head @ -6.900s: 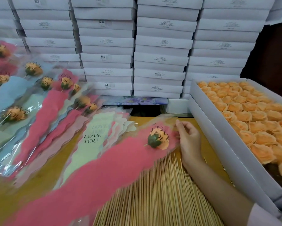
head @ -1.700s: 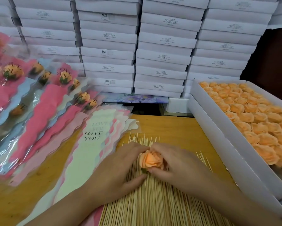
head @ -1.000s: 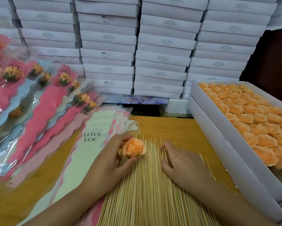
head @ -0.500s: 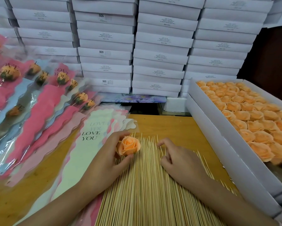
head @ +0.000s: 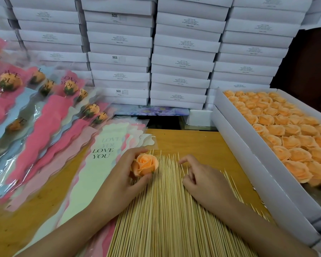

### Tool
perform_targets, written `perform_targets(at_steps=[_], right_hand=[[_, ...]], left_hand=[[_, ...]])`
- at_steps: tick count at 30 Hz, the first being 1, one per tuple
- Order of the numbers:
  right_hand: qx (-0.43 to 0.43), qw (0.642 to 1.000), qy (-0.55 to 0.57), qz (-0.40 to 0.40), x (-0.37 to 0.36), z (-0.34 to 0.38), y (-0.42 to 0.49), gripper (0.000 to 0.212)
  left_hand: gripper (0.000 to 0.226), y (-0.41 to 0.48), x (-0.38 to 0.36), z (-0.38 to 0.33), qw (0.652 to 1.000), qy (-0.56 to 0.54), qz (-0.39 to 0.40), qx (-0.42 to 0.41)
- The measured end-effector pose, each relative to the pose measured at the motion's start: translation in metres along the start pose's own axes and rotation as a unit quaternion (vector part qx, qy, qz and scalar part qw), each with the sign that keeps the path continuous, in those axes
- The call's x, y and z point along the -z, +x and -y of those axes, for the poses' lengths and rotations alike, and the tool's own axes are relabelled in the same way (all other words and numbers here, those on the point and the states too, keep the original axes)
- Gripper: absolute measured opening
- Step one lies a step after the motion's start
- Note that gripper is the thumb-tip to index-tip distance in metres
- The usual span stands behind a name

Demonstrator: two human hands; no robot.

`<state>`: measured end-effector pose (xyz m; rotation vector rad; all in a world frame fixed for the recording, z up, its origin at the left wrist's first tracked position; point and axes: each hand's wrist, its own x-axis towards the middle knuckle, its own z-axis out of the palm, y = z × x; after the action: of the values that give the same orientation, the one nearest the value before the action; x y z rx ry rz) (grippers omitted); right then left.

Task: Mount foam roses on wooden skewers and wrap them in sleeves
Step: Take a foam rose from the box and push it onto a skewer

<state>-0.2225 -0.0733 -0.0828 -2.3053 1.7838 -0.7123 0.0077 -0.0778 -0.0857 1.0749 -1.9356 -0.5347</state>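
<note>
Both grips are over the skewers: the left grip is clamped on one rose, thumb beneath and fingers behind, with the bloom turned up and its base hidden. The right grip is set just right of the rose, fingers curled down onto the skewer tips. Whether a stick is already pinched cannot be told.

The skewers are spread in a flat layer on the desk under both grips, far too many to be counted. Their long axis runs straight away from the person, with the points at the far end. A stick is thus nearest the right grip, and the rose is held just left of that grip. A point has to be brought to the rose's underside, so the rose is judged to need tilting.

Left of the left grip one sleeve stack is laid, its layers uncountable. Farther left about ten wrapped roses are seen. Right of the right grip one open box is filled with several dozen loose roses.
</note>
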Motion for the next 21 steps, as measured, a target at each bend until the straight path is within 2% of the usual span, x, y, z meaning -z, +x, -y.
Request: perform_targets(at_steps=[6, 10, 14, 17, 21], right_hand=[[0.009, 0.994, 0.098, -0.043, 0.003, 0.004, 0.000, 0.036], [-0.003, 0.983, 0.177, -0.035, 0.004, 0.006, 0.001, 0.037], [-0.018, 0.972, 0.234, -0.033, 0.007, 0.010, 0.001, 0.037], [-0.030, 0.946, 0.324, -0.015, 0.010, 0.016, 0.001, 0.035], [-0.053, 0.888, 0.451, 0.076, 0.010, 0.027, -0.002, 0.030]], left_hand=[[0.035, 0.003, 0.003, -0.001, 0.992, -0.115, -0.015, 0.054], [0.032, 0.006, 0.003, -0.004, 0.972, -0.215, -0.025, 0.094], [0.032, 0.005, 0.004, -0.005, 0.956, -0.266, -0.028, 0.124], [0.036, 0.006, 0.005, -0.005, 0.944, -0.299, -0.029, 0.138], [0.040, 0.007, 0.005, -0.002, 0.936, -0.323, -0.028, 0.141]])
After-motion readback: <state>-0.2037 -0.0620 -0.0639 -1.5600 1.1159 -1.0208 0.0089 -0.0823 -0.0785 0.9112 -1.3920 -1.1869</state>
